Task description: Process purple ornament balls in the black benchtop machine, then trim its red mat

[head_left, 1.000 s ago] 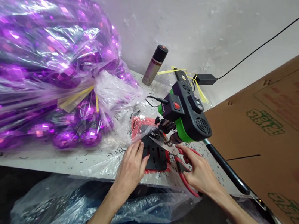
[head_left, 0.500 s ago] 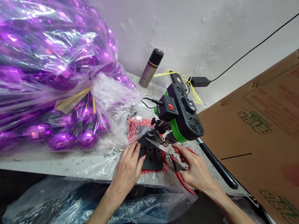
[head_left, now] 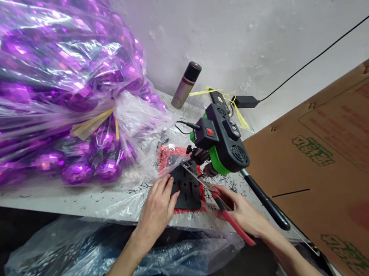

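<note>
My left hand [head_left: 156, 204] lies on the near left edge of a black slotted base plate [head_left: 188, 191], fingers stretched out and thumb apart. The plate belongs to a small black and green machine [head_left: 221, 139] with a red switch. In my right hand [head_left: 240, 208] is a pair of scissors with red and dark handles [head_left: 235, 225], the hand closed round them. Their blades point up and left over the plate, close beside the machine's lower front part. Whether anything lies between the blades, I cannot make out. Red material [head_left: 169, 153] shows under the plate.
A large clear bag of shiny purple balls [head_left: 67, 82] fills the left of the table [head_left: 105, 202]. Behind stand a spray can [head_left: 186, 84] and a black adapter [head_left: 246, 101]. To the right is a cardboard box [head_left: 344, 154], beside a black lever [head_left: 266, 202]. Clear plastic film [head_left: 61, 265] covers my lap.
The scissors have closed: their blades and handles, spread apart before, now lie together. My right hand has turned with them. My left hand stays on the plate, and the view has shifted slightly.
</note>
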The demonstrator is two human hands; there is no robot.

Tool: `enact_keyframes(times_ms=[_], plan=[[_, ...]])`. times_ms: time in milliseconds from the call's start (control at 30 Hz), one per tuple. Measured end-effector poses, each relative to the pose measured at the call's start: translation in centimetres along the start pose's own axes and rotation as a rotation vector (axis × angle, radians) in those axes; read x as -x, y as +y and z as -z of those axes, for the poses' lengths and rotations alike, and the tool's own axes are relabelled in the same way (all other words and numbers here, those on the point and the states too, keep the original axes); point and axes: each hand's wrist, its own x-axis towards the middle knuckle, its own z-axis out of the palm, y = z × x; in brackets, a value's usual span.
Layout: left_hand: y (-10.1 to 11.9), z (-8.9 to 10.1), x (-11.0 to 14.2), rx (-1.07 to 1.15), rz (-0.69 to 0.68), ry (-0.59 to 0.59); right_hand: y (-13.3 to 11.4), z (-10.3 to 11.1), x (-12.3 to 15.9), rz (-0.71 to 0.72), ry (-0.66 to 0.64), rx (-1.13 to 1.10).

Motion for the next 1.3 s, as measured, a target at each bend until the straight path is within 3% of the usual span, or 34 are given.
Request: enact_keyframes(times_ms=[167, 300, 567, 833, 900, 1100, 1300], plan=[[-0.1, 0.0, 0.0, -0.007, 0.001, -0.01, 0.3, -0.6, 0.4, 0.052, 0.25, 0.292], [-0.1, -0.1, 0.2, 0.005, 0.012, -0.018, 0.8, -1.1, 0.4, 0.08, 0.303, 0.23], [-0.1, 0.0, 0.1, -0.017, 0.003, -0.016, 0.4, -0.5, -0.3, -0.079, -0.008, -0.178], [-0.2, 0.0, 0.2, -0.01, 0.007, -0.025, 0.4, 1.9, -0.6, -0.072, -0.222, -0.11], [-0.2, 0.0, 0.1, -0.016, -0.005, -0.02, 0.6, 1.5, -0.3, -0.069, -0.17, -0.002], [-0.1, 0.1, 0.0, -0.026, -0.014, -0.01, 1.6, -0.3, 0.4, 0.104, 0.216, 0.401], [-0.1, 0.2, -0.1, -0.063, -0.051, 0.003, 2.6, -1.3, -0.2, 0.197, 0.321, 0.487]])
